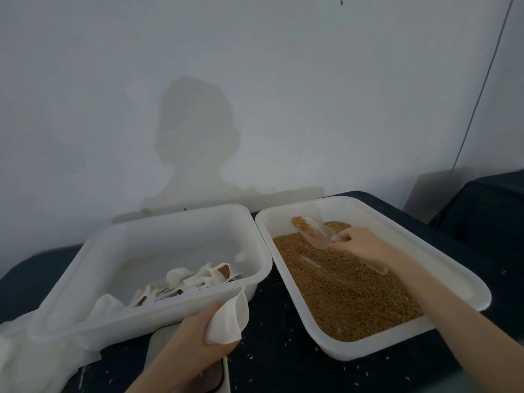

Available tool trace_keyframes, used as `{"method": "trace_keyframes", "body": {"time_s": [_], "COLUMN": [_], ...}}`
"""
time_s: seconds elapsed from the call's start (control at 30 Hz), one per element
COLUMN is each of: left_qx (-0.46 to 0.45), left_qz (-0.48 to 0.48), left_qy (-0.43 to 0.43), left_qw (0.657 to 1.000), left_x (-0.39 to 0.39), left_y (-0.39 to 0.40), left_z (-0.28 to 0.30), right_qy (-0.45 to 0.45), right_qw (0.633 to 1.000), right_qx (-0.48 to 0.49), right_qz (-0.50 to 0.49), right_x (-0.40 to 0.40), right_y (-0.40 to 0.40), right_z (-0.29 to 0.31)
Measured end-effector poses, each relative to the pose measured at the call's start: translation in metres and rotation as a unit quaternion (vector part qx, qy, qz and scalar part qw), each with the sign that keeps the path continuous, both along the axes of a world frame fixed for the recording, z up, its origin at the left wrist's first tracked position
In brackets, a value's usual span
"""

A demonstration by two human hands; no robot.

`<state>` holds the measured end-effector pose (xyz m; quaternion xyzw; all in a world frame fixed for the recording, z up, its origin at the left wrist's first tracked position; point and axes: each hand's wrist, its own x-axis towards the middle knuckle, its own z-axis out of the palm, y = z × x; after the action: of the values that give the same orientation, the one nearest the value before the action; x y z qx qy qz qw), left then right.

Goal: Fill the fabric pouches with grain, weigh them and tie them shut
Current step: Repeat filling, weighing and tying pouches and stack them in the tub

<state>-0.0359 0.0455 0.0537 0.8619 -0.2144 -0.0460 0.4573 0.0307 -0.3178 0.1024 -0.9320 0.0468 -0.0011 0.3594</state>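
Fingers [226, 346] of my left hand [195, 341] curl round an empty white pouch [229, 321], thumb on one side and fingertips pinching its lower edge from beneath; the pouch stands upright above the dark cloth, just in front of the near corner of the left tub [158, 316]. My right hand [360, 245] grips the handle of a clear scoop [312, 232], fingers curled over it. How each finger lies I cannot tell, since the back of the hand covers them.

Much is hard to read. The scoop is see-through, so its edges melt into the grain [348, 290]; its mouth is tilted up and holds some grain. A second clear shape [374, 266] lies on the grain under my wrist, and I cannot tell what it is. The heap of pouches [195, 279] in the left tub is a white tangle with a few brown patches. A pale flat object [161, 344] is mostly hidden under my left forearm and the tub. Loose white fabric [17, 350] is cut off at the lower left edge.

My right forearm reaches diagonally across the right tub [453, 279], wrist low over the grain. My left forearm rises from the bottom edge, wrist bent right.
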Motion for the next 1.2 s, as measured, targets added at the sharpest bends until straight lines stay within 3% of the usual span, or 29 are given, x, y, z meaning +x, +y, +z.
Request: {"method": "trace_keyframes", "body": {"time_s": [0.23,0.37,0.53,0.73,0.93,1.2], "left_qx": [0.044,0.069,0.082,0.103,0.193,0.193], "left_qz": [0.049,0.092,0.098,0.083,0.077,0.057], "left_qy": [-0.023,-0.040,-0.054,-0.059,-0.074,-0.091], "left_qw": [0.998,0.993,0.990,0.989,0.975,0.975], "left_x": [-0.003,-0.001,-0.007,-0.015,-0.013,-0.015], "left_y": [0.009,0.021,0.031,0.041,0.044,0.035], "left_z": [0.010,0.007,0.014,0.020,0.017,0.018], "right_qy": [0.006,0.077,0.117,0.098,0.108,0.091], "right_qw": [0.990,0.960,0.923,0.923,0.914,0.916], "right_qx": [-0.007,0.060,0.041,-0.034,-0.044,-0.114], "right_qz": [0.140,0.263,0.364,0.370,0.389,0.374], "right_x": [-0.027,-0.042,-0.054,-0.059,-0.062,-0.056], "right_y": [0.010,0.027,0.061,0.085,0.102,0.120], "right_z": [0.030,0.043,0.049,0.050,0.055,0.058]}}
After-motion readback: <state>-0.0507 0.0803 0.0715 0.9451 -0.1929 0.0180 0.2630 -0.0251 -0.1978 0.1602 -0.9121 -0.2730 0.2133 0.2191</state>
